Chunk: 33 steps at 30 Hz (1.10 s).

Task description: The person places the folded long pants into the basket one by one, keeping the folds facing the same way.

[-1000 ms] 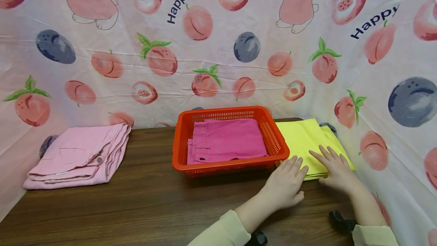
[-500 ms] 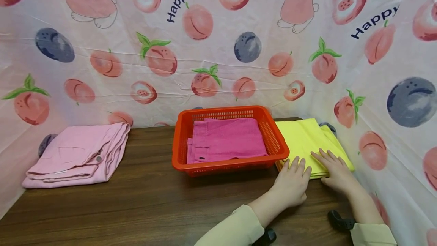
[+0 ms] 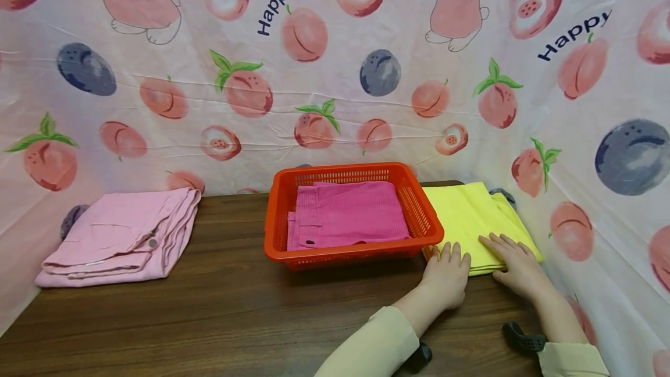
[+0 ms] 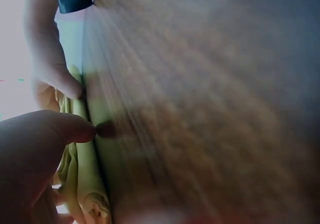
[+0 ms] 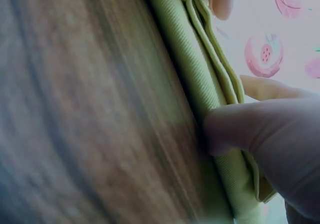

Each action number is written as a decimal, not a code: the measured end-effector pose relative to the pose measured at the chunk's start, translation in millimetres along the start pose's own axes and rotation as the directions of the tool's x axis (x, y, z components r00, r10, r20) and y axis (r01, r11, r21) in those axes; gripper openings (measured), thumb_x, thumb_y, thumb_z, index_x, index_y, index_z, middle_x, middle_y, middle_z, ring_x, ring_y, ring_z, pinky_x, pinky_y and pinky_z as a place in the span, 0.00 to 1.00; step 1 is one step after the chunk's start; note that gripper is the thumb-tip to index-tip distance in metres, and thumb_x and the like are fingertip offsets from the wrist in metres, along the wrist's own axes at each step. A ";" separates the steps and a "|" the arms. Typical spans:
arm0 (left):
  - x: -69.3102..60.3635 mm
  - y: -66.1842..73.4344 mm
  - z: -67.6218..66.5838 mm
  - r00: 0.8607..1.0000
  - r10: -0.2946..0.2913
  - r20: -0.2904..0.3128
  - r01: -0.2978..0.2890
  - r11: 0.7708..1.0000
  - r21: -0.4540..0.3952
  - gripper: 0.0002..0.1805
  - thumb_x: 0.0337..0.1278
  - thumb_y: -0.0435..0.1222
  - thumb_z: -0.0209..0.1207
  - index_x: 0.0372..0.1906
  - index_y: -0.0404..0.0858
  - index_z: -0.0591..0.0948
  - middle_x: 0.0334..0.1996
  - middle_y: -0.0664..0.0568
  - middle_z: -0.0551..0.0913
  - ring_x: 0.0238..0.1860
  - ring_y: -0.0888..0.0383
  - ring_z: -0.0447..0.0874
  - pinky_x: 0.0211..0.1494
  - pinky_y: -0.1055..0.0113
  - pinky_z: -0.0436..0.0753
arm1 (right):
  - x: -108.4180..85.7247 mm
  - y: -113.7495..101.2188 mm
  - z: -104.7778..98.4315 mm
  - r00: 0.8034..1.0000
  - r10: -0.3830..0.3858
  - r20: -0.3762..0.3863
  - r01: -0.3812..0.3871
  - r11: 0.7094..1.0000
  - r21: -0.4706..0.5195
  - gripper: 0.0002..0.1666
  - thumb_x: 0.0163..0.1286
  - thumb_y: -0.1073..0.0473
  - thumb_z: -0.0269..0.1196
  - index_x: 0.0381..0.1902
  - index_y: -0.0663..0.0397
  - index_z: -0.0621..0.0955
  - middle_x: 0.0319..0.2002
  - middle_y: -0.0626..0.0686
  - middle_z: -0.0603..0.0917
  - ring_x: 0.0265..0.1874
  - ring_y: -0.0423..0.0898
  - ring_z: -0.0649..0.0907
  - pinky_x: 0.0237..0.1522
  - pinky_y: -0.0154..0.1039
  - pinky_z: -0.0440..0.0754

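A folded yellow garment (image 3: 466,208) lies at the right, just beside the red basket. My left hand (image 3: 446,275) has its fingers on the garment's near left corner. My right hand (image 3: 518,266) lays its fingers over the near right part. In the left wrist view, the left thumb (image 4: 75,129) meets the near folded edge, low by the table. The right thumb (image 5: 235,129) presses on the same edge in the right wrist view, with a finger showing above the layers. Both hands pinch the edge between thumb and fingers. What kind of garment it is cannot be told.
A red perforated basket (image 3: 356,253) holds folded magenta corduroy trousers (image 3: 350,214). Folded light-pink trousers (image 3: 115,231) with a metal button lie at the far left. All rest on a dark wood table (image 3: 220,319). A fruit-print curtain (image 3: 335,86) stands behind and at the sides.
My left hand has come down and forward onto the garment's near left corner, while my right hand has settled slightly lower on its near edge. The garment and basket stay in place.
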<state>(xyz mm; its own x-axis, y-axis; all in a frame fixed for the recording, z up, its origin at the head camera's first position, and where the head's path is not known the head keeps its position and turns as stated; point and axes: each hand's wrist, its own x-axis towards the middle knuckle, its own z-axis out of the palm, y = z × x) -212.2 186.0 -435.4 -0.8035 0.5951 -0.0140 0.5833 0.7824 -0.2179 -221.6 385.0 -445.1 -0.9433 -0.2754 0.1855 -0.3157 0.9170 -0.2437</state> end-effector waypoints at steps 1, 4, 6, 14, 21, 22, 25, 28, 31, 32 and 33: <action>1.2 0.3 0.2 1.000 -0.005 -0.002 0.005 1.000 -0.001 0.34 0.63 0.54 0.53 0.73 0.56 0.60 0.71 0.57 0.57 0.71 0.57 0.52 0.68 0.59 0.58 | -0.4 1.0 0.3 1.000 -0.008 -0.008 0.008 1.000 -0.006 0.42 0.48 0.69 0.67 0.64 0.62 0.70 0.63 0.72 0.67 0.63 0.70 0.61 0.58 0.68 0.52; 4.1 1.4 0.4 1.000 -0.017 -0.001 0.017 1.000 -0.003 0.32 0.65 0.52 0.51 0.73 0.56 0.61 0.71 0.56 0.58 0.70 0.57 0.53 0.68 0.60 0.59 | -1.7 3.3 1.0 0.999 -0.031 -0.030 0.030 0.999 -0.013 0.40 0.48 0.67 0.67 0.63 0.61 0.71 0.62 0.70 0.69 0.62 0.70 0.63 0.56 0.67 0.55; 5.9 2.4 1.5 1.000 -0.024 -0.004 0.024 1.000 0.000 0.30 0.67 0.51 0.50 0.72 0.56 0.61 0.71 0.56 0.59 0.70 0.58 0.54 0.68 0.60 0.59 | -2.3 4.4 1.8 0.999 -0.038 -0.037 0.037 0.999 -0.012 0.39 0.49 0.67 0.67 0.63 0.60 0.72 0.61 0.70 0.70 0.62 0.69 0.63 0.56 0.67 0.55; 8.0 4.5 1.0 0.999 -0.047 -0.022 0.047 0.998 0.032 0.26 0.72 0.48 0.45 0.72 0.57 0.62 0.69 0.59 0.62 0.68 0.58 0.58 0.66 0.61 0.62 | -4.1 6.2 2.1 0.991 -0.097 -0.097 0.096 0.995 -0.016 0.35 0.52 0.68 0.68 0.61 0.58 0.74 0.59 0.68 0.73 0.59 0.68 0.66 0.53 0.66 0.58; 7.9 5.8 3.2 0.998 -0.046 -0.040 0.048 0.998 0.045 0.25 0.71 0.48 0.47 0.71 0.57 0.63 0.67 0.60 0.63 0.66 0.59 0.61 0.64 0.62 0.65 | -6.6 7.8 1.8 0.984 -0.132 -0.122 0.131 0.991 -0.011 0.32 0.54 0.67 0.67 0.59 0.56 0.76 0.57 0.67 0.75 0.57 0.67 0.69 0.51 0.65 0.60; 7.9 6.1 3.3 0.998 -0.049 -0.043 0.051 0.997 0.049 0.25 0.71 0.48 0.46 0.71 0.57 0.63 0.67 0.60 0.64 0.66 0.59 0.61 0.64 0.62 0.65 | -6.7 8.0 1.8 0.983 -0.135 -0.124 0.135 0.991 -0.007 0.31 0.55 0.67 0.66 0.59 0.56 0.76 0.57 0.67 0.75 0.56 0.67 0.69 0.51 0.65 0.60; 7.7 7.5 2.4 0.997 -0.063 -0.053 0.066 0.996 0.062 0.24 0.73 0.47 0.45 0.70 0.57 0.64 0.66 0.61 0.64 0.64 0.59 0.62 0.63 0.62 0.65 | -7.0 7.8 0.2 0.982 -0.143 -0.123 0.145 0.989 0.004 0.30 0.56 0.67 0.66 0.59 0.56 0.77 0.57 0.67 0.75 0.56 0.67 0.69 0.50 0.65 0.59; 7.2 10.4 0.9 0.996 -0.075 -0.055 0.079 0.994 0.079 0.23 0.73 0.47 0.43 0.70 0.57 0.64 0.65 0.61 0.65 0.63 0.59 0.64 0.63 0.62 0.66 | -7.6 7.0 -1.8 0.981 -0.152 -0.124 0.154 0.988 0.008 0.29 0.55 0.68 0.66 0.58 0.56 0.77 0.56 0.66 0.76 0.55 0.67 0.70 0.49 0.65 0.60; 6.5 14.1 -0.8 0.995 -0.089 -0.051 0.093 0.990 0.102 0.23 0.74 0.47 0.41 0.70 0.58 0.64 0.64 0.61 0.65 0.63 0.59 0.64 0.63 0.61 0.65 | -8.2 5.9 -4.3 0.983 -0.148 -0.109 0.151 0.988 0.019 0.29 0.55 0.68 0.66 0.57 0.56 0.78 0.55 0.66 0.76 0.54 0.68 0.70 0.49 0.65 0.60; 6.3 15.5 -1.1 0.994 -0.095 -0.049 0.099 0.989 0.108 0.23 0.74 0.48 0.41 0.70 0.58 0.64 0.64 0.61 0.65 0.63 0.59 0.64 0.63 0.61 0.65 | -8.5 5.6 -5.0 0.984 -0.145 -0.101 0.148 0.989 0.021 0.29 0.56 0.68 0.66 0.57 0.56 0.78 0.55 0.66 0.76 0.54 0.67 0.70 0.49 0.65 0.60; 6.2 17.0 -1.4 0.994 -0.101 -0.048 0.106 0.988 0.112 0.23 0.74 0.48 0.40 0.70 0.58 0.64 0.64 0.61 0.65 0.62 0.58 0.65 0.62 0.61 0.65 | -8.7 5.2 -5.8 0.985 -0.143 -0.094 0.146 0.989 0.025 0.29 0.56 0.69 0.66 0.57 0.56 0.78 0.55 0.66 0.77 0.54 0.67 0.71 0.49 0.65 0.60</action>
<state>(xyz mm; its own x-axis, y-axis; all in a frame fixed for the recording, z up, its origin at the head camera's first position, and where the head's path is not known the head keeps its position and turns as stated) -207.1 203.2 -437.8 -0.8515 0.5214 0.0552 0.4782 0.8154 -0.3263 -214.4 393.8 -442.4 -0.8746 -0.3752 0.3072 -0.4523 0.8596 -0.2377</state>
